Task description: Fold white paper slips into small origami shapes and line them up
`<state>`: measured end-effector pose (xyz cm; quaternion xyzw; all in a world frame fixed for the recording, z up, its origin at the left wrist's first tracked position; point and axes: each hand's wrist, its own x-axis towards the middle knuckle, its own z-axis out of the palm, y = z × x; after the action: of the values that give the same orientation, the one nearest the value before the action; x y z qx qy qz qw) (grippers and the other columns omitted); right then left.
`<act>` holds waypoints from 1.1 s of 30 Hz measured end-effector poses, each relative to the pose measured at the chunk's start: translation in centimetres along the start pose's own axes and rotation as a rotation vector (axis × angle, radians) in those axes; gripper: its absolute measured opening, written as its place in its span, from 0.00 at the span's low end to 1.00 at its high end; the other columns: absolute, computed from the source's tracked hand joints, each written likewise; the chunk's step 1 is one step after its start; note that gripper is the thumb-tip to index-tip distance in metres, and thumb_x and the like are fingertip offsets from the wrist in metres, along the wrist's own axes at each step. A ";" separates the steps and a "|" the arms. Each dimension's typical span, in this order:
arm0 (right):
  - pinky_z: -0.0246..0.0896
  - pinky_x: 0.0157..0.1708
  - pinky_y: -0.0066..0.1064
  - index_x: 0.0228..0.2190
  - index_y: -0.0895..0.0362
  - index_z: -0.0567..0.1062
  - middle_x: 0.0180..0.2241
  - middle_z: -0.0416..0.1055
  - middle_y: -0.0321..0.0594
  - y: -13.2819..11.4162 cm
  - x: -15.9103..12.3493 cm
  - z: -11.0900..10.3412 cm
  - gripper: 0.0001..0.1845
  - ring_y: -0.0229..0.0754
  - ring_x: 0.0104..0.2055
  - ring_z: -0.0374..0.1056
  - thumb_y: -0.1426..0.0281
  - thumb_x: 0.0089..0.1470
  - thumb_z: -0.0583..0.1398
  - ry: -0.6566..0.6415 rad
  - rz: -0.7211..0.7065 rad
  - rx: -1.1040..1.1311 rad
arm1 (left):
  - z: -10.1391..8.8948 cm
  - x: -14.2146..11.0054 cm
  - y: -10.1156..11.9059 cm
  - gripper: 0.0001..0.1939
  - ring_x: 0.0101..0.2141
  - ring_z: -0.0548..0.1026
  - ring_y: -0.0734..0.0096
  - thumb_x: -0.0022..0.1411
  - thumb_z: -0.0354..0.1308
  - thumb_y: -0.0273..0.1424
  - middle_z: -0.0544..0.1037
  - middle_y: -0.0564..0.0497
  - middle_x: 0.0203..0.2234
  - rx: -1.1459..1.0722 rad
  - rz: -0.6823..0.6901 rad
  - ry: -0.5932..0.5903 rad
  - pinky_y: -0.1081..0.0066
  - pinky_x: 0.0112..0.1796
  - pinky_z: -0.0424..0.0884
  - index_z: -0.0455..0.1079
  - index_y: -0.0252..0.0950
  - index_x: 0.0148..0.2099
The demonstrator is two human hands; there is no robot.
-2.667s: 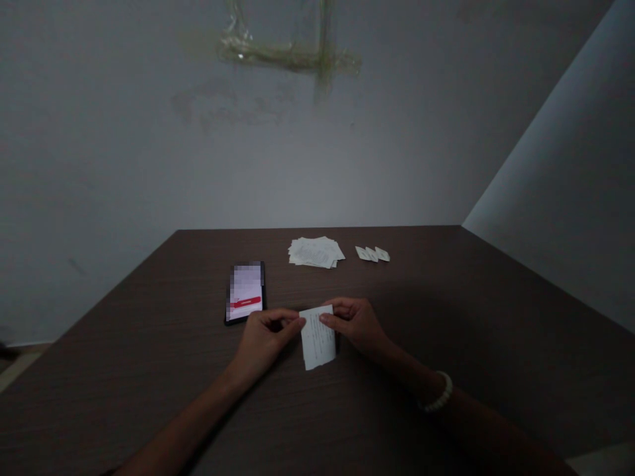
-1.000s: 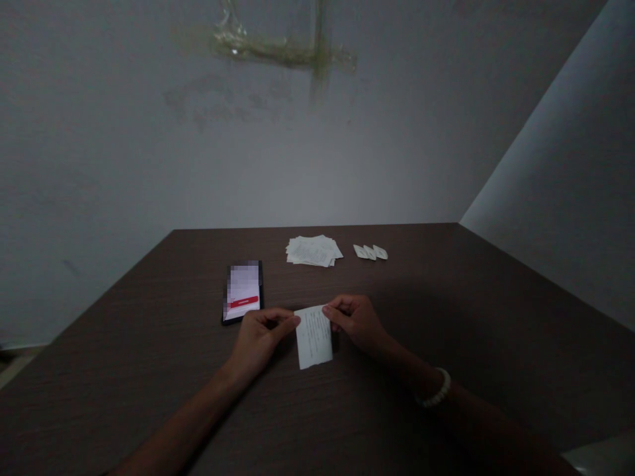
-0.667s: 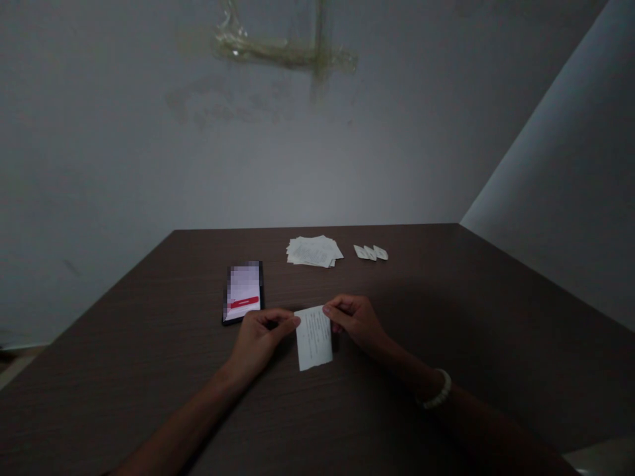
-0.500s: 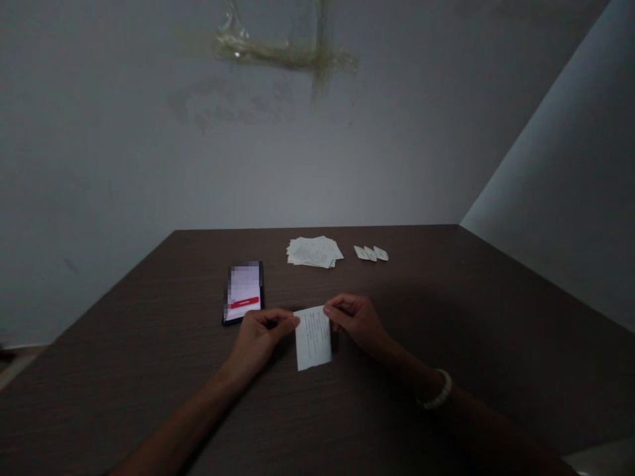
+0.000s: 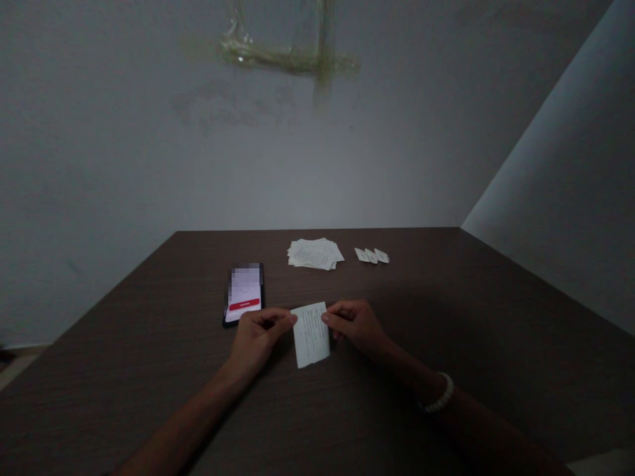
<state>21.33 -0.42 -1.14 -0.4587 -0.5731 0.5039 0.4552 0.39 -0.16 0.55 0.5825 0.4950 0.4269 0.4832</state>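
While your left hand (image 5: 256,336) and right hand (image 5: 358,325) pinch the paper slip's (image 5: 311,338) upper corners, its ragged lower edge hangs free

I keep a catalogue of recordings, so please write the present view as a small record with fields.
left hand: left hand pinches the upper left corner of the printed slip
right hand: right hand pinches the slip near its upper right corner
right wrist: pale bracelet
left of slip: phone, face up, screen lit, red bar near its bottom
beyond slip: loose paper pile
right of pile: three small pale pieces, in a row
surface: dark brown table
print on slip: too small to read
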 end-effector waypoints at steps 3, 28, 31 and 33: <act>0.56 0.18 0.24 0.24 0.59 0.78 0.20 0.73 0.35 -0.1 0.0 0.0 0.13 0.31 0.17 0.61 0.61 0.46 0.65 0.020 -0.019 -0.017 | 0.0 0.0 -0.1 0.12 0.23 0.70 0.72 0.50 0.66 0.39 0.78 0.50 0.23 0.016 0.004 0.020 0.73 0.26 0.63 0.78 0.34 0.30; 0.55 0.18 0.23 0.28 0.60 0.80 0.19 0.72 0.34 -0.7 -0.1 -0.1 0.12 0.31 0.17 0.61 0.63 0.48 0.63 0.044 -0.010 -0.075 | 0.3 -0.2 0.5 0.12 0.24 0.70 0.71 0.52 0.64 0.38 0.79 0.47 0.24 -0.035 -0.060 -0.029 0.73 0.25 0.63 0.79 0.33 0.31; 0.58 0.20 0.24 0.27 0.60 0.80 0.22 0.75 0.37 -0.6 -0.1 -0.1 0.12 0.33 0.20 0.66 0.63 0.47 0.64 0.056 -0.030 -0.085 | 0.3 -0.1 0.4 0.12 0.21 0.67 0.73 0.51 0.64 0.38 0.77 0.49 0.21 -0.023 -0.063 -0.034 0.74 0.23 0.60 0.78 0.33 0.30; 0.62 0.24 0.26 0.27 0.60 0.80 0.25 0.77 0.40 -0.5 -0.2 -0.1 0.11 0.37 0.24 0.70 0.63 0.47 0.64 0.073 -0.056 -0.099 | 0.3 -0.1 0.3 0.12 0.21 0.67 0.74 0.51 0.63 0.38 0.77 0.49 0.21 -0.022 -0.061 -0.047 0.74 0.22 0.59 0.78 0.33 0.30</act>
<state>21.41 -0.59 -0.67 -0.4826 -0.5930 0.4451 0.4662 0.76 -0.35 0.81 0.5717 0.4962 0.4036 0.5139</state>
